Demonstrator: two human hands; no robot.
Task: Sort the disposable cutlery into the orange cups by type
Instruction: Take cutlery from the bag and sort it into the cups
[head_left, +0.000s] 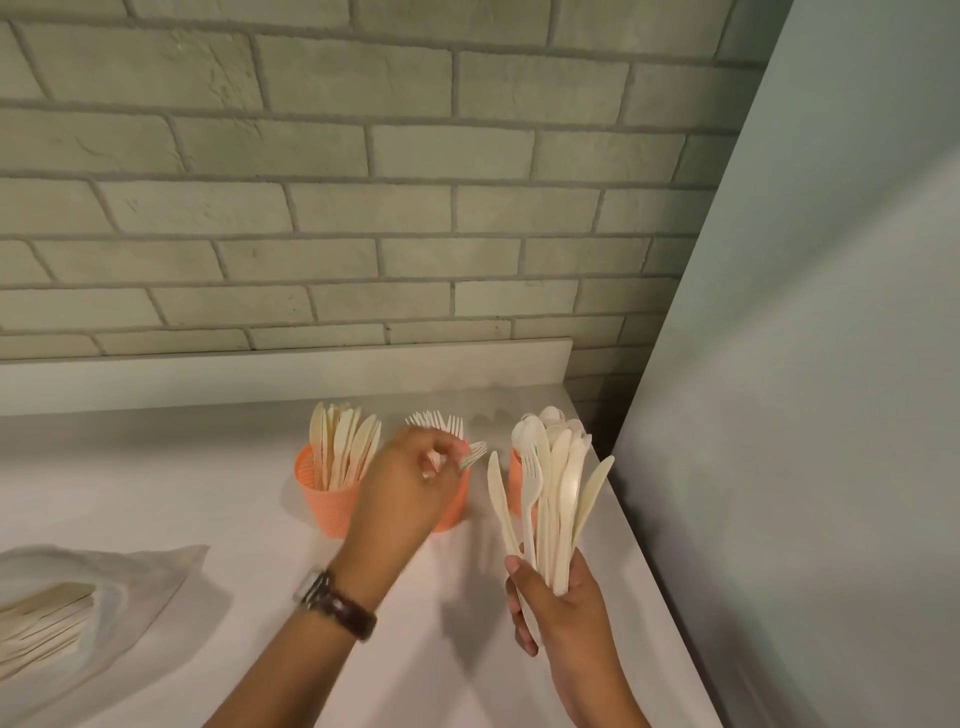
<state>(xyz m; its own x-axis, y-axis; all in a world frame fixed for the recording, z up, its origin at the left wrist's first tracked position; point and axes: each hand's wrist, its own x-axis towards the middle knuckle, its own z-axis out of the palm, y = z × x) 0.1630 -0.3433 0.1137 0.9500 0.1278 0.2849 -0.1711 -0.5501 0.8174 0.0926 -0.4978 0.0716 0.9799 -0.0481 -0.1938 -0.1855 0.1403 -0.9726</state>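
Three orange cups stand in a row near the back of the white counter. The left cup holds cream knives. The middle cup holds forks, and the right cup holds spoons, partly hidden. My left hand hovers over the middle cup, pinching a single fork with its tines to the right. My right hand grips a fanned bunch of mixed cutlery upright in front of the right cup.
A clear plastic bag with more cream cutlery lies at the left front of the counter. A brick wall rises behind the counter's low backsplash. A tall grey panel stands at the counter's right edge.
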